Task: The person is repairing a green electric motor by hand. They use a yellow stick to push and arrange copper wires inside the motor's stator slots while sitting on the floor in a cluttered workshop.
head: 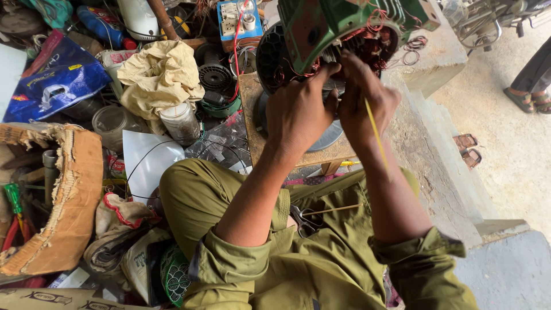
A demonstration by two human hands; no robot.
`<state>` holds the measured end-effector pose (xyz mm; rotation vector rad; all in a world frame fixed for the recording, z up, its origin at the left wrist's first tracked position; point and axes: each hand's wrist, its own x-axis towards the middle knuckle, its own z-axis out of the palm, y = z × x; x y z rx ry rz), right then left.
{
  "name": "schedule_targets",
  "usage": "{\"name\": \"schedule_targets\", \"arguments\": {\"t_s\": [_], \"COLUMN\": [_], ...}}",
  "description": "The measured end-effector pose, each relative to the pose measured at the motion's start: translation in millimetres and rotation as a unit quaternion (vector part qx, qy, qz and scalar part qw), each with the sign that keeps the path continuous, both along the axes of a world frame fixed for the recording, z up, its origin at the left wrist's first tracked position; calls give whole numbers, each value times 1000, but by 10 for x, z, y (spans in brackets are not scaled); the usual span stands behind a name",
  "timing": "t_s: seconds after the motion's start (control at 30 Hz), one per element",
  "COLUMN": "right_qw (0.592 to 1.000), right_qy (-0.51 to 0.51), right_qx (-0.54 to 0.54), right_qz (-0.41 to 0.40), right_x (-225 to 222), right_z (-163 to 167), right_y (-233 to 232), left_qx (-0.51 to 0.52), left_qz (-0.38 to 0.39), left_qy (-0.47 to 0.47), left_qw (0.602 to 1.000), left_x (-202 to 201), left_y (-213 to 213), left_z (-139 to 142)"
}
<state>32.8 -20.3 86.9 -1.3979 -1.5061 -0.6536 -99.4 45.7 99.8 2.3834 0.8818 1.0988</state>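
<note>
Green motor housing (321, 26) sits tilted on the small wooden table (252, 115), copper windings (367, 49) exposed at its open end. Left hand (295, 115) presses fingers against the winding edge, grip closed on the coil wires. Right hand (361, 106) pinches a thin yellow stick (376, 135), grip clamped on it. Best done slowly: brace the housing, tuck wire without scraping the enamel. Cloth (160, 74) lies nearby.

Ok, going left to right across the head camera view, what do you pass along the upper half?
Blue plastic bag → crumpled cream cloth → left hand on the green motor housing → right hand with a thin yellow sleeve → concrete ledge → pair of sandals on the floor.
</note>
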Motion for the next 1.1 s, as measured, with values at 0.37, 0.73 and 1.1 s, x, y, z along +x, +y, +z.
{"name": "schedule_targets", "arguments": {"t_s": [0.37, 0.73, 1.1], "right_qw": [993, 990, 976], "right_qy": [45, 40, 146], "right_qx": [0, -127, -119], "right_qz": [-113, 41, 107], "right_x": [-400, -80, -124], "right_z": [50, 252, 236], "right_y": [-436, -67, -334], "left_qx": [-80, 40, 50], "left_qz": [-46, -22, 9], "left_qy": [77, -19, 80], "left_qw": [993, 999, 995], "left_x": [-8, -54, 3], "left_y": [30, 111, -75], "left_z": [18, -75, -84]}}
